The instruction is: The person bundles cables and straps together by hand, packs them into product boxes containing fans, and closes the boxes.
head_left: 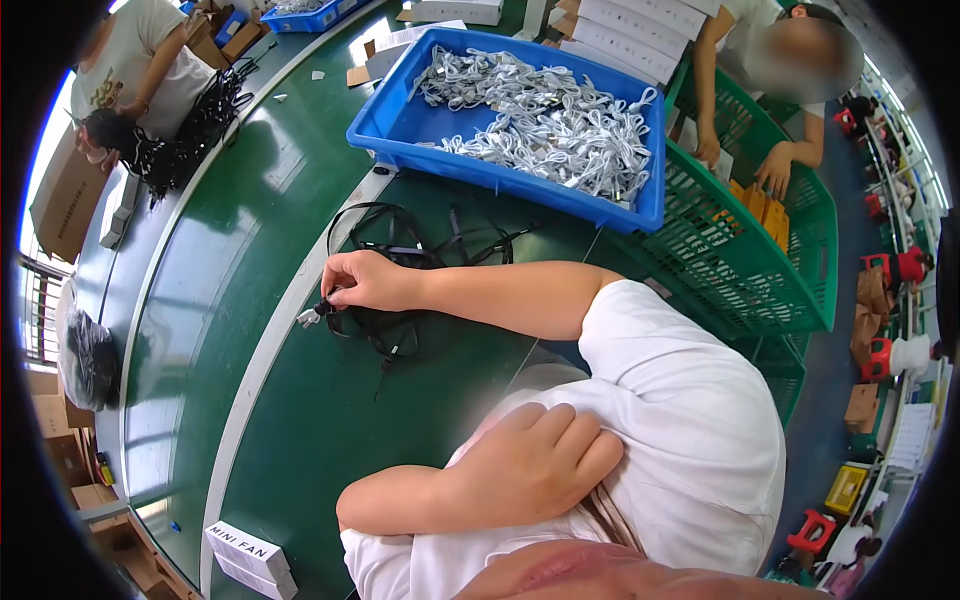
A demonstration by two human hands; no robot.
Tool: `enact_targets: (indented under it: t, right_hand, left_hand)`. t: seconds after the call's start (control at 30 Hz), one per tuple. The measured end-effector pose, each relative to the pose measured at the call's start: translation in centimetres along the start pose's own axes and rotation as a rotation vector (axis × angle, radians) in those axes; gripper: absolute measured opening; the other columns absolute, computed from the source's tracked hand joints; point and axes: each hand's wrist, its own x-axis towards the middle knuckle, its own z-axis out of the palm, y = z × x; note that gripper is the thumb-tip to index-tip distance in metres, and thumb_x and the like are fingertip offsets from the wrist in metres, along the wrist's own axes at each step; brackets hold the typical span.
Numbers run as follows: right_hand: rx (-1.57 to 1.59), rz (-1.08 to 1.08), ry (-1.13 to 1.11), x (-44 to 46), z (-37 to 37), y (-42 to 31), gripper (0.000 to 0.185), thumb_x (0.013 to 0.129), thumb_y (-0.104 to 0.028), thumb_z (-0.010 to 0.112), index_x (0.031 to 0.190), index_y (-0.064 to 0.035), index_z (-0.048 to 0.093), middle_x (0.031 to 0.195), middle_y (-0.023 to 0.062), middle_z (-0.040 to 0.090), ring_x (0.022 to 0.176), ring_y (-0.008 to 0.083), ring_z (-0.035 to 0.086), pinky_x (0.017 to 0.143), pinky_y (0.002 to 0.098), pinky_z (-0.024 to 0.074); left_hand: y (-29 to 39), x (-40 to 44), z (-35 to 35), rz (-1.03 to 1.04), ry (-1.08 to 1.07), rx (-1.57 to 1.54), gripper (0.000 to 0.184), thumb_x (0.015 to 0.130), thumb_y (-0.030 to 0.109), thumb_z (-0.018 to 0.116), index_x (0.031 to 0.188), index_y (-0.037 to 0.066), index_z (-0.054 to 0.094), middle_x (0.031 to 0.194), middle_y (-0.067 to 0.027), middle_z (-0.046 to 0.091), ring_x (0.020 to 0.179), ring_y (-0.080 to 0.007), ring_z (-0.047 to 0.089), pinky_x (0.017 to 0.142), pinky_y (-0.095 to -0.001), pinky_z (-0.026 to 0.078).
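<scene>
My right hand [368, 282] reaches across the green table. Its thumb and fingers pinch a black lanyard [328, 304], with small silvery ends [309, 318] hanging below the fingertips. Around and behind that hand, more black lanyards [455, 235] lie in a loose tangle on the table. My left hand [540, 465] rests against the chest of my white shirt [690, 420], its fingers curled inward. What it grips, if anything, is hidden. Brown strands [612, 515] show just below those fingers.
A blue tray [430, 165] of white cables [560, 125] stands ahead. At right are a green crate [740, 250] and a co-worker's hands [775, 168]. A white MINI FAN box [250, 560] sits lower left. Another person [150, 70] holds black straps across a pale rail [265, 355].
</scene>
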Motion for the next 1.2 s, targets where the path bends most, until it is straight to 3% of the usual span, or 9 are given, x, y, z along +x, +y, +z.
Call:
enact_targets:
  t: [0.33, 0.5, 0.63, 0.97, 1.2]
  right_hand:
    - [-0.045, 0.002, -0.003, 0.0, 0.1, 0.0, 0.009, 0.084, -0.001, 0.065, 0.092, -0.0046, 0.064, 0.081, 0.0026, 0.063, 0.072, 0.0100, 0.054, 0.070, 0.0221, 0.0449]
    - [-0.046, -0.054, 0.035, 0.0, 0.0, 0.1, 0.009, 0.081, 0.001, 0.067, 0.089, -0.0025, 0.063, 0.078, 0.0059, 0.064, 0.066, 0.0148, 0.056, 0.066, 0.0257, 0.0472]
    - [-0.055, 0.009, 0.002, -0.1, 0.0, -0.6, 0.010, 0.084, -0.001, 0.066, 0.093, -0.0041, 0.063, 0.082, 0.0028, 0.064, 0.071, 0.0106, 0.054, 0.070, 0.0229, 0.0454]
    - [0.128, 0.017, 0.001, 0.1, 0.3, 0.5, 0.009, 0.087, 0.001, 0.063, 0.096, -0.0015, 0.061, 0.085, 0.0057, 0.065, 0.076, 0.0107, 0.061, 0.071, 0.0221, 0.0478]
    - [0.081, 0.007, 0.034, 0.0, 0.2, 0.6, 0.011, 0.084, 0.001, 0.064, 0.094, -0.0016, 0.061, 0.080, 0.0063, 0.065, 0.070, 0.0132, 0.060, 0.068, 0.0233, 0.0477]
  left_hand:
    - [-0.2, -0.1, 0.3, 0.010, 0.019, 0.018, 0.014, 0.081, 0.010, 0.063, 0.079, 0.012, 0.049, 0.075, -0.0016, 0.049, 0.060, -0.0132, 0.045, 0.054, -0.0225, 0.035]
    - [-0.2, 0.1, 0.2, 0.009, 0.004, 0.018, 0.014, 0.081, 0.010, 0.063, 0.078, 0.012, 0.050, 0.074, -0.0012, 0.048, 0.059, -0.0130, 0.044, 0.054, -0.0221, 0.035]
    - [-0.2, -0.1, 0.3, -0.006, -0.005, 0.012, 0.013, 0.082, 0.011, 0.063, 0.082, 0.012, 0.050, 0.077, -0.0015, 0.049, 0.062, -0.0136, 0.046, 0.057, -0.0223, 0.037]
    - [0.5, -1.0, 1.0, -0.073, -0.006, -0.028, 0.014, 0.087, 0.017, 0.061, 0.092, 0.012, 0.050, 0.084, -0.0029, 0.050, 0.072, -0.0155, 0.050, 0.065, -0.0237, 0.040]
    - [0.5, -0.8, 0.8, -0.047, -0.005, -0.030, 0.012, 0.088, 0.017, 0.061, 0.092, 0.012, 0.050, 0.084, -0.0032, 0.050, 0.073, -0.0158, 0.050, 0.066, -0.0239, 0.041]
